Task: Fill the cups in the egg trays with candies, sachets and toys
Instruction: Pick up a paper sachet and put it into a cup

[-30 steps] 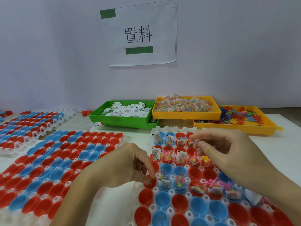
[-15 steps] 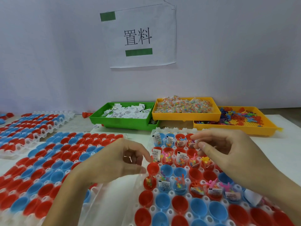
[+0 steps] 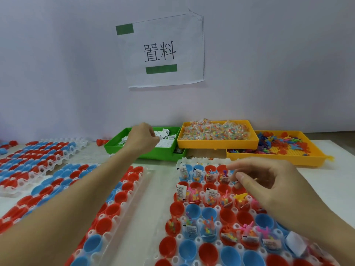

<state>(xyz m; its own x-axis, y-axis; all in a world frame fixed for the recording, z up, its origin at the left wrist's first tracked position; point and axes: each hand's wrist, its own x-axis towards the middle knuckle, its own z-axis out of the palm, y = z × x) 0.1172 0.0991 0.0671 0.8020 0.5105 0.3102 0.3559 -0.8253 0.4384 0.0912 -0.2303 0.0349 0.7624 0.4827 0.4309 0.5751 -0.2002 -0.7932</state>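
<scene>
My left hand [image 3: 142, 140] reaches into the green tray [image 3: 115, 148], its curled fingers closing on white sachets [image 3: 167, 137]. My right hand [image 3: 269, 181] hovers over the upper right of the near egg tray [image 3: 203, 160] with its fingers loosely curled. An orange sliver shows between them, and I cannot tell whether they hold it. The top rows of red and blue cups in this tray hold candies, sachets and small toys. The lower cups [image 3: 228, 254] are empty. Wrapped candies [image 3: 215, 129] fill one yellow tray, and coloured toys [image 3: 274, 143] lie in the yellow tray [image 3: 276, 157] to its right.
A second egg tray [image 3: 119, 200] of empty red and blue cups lies under my left forearm. More trays of cups [image 3: 38, 150] cover the left of the table. A paper sign [image 3: 163, 50] hangs on the wall behind the trays.
My left hand left the red cup at the near tray's left edge and moved up and away into the green sachet tray. My right hand stayed over the tray.
</scene>
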